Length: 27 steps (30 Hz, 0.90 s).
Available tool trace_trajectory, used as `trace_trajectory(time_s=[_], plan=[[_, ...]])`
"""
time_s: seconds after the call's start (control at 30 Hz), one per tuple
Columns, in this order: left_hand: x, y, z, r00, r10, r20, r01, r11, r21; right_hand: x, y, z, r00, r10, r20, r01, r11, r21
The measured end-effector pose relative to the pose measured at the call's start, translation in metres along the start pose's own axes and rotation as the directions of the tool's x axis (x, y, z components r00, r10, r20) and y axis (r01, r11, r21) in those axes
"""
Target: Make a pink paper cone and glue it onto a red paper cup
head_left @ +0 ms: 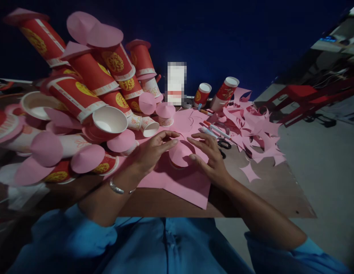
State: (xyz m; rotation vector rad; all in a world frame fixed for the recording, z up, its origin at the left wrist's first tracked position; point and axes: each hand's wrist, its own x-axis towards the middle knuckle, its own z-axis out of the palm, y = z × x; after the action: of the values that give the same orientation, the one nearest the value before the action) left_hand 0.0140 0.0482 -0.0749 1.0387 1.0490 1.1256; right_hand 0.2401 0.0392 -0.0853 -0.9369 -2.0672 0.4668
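A pink paper cone (pixel 180 155) sits point up on a paper cup, of which only a bit of red edge (pixel 176 166) shows. My left hand (pixel 154 150) is at the cone's upper left, its fingers stretched out and thumb tip at the paper. My right hand (pixel 209 154) is on the other side, fingers spread and thumb at the cone's right edge. Whether the fingertips press on it I cannot tell. Beneath the cup lie pink paper sheets (pixel 188 190).
Red and white cups topped with pink cones (pixel 91 72) are piled at the left. Two red cups (pixel 203 95) stand behind. Pens (pixel 218 130), black scissors (pixel 224 144) and pink paper scraps (pixel 251 133) lie right. A red stool (pixel 294 97) stands beyond the table.
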Motion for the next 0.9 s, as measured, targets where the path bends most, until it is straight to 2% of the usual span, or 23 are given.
trace_trajectory(time_s=[0.17,0.3,0.5,0.7,0.9], plan=[[-0.001,0.003,0.001,1.0,0.022,0.011,-0.022,0.999,0.029,0.001,-0.002,0.001,1.0,-0.017,0.021,0.018,1.0,-0.025],[-0.001,0.004,-0.001,1.0,0.003,0.019,-0.003,1.0,-0.009,0.0,-0.002,0.003,1.0,-0.019,0.01,0.019,1.0,-0.022],[0.002,0.004,-0.009,0.989,-0.072,0.132,0.084,0.992,-0.089,-0.001,-0.002,0.002,0.999,-0.04,0.01,0.04,0.999,0.002],[0.007,0.003,-0.017,0.979,-0.104,0.175,0.115,0.992,-0.054,-0.001,-0.004,0.0,0.999,0.001,0.042,0.001,0.999,-0.036],[0.006,0.009,-0.021,0.955,-0.123,0.27,0.14,0.989,-0.043,-0.001,-0.004,0.001,0.998,-0.061,0.015,0.061,0.998,0.0]])
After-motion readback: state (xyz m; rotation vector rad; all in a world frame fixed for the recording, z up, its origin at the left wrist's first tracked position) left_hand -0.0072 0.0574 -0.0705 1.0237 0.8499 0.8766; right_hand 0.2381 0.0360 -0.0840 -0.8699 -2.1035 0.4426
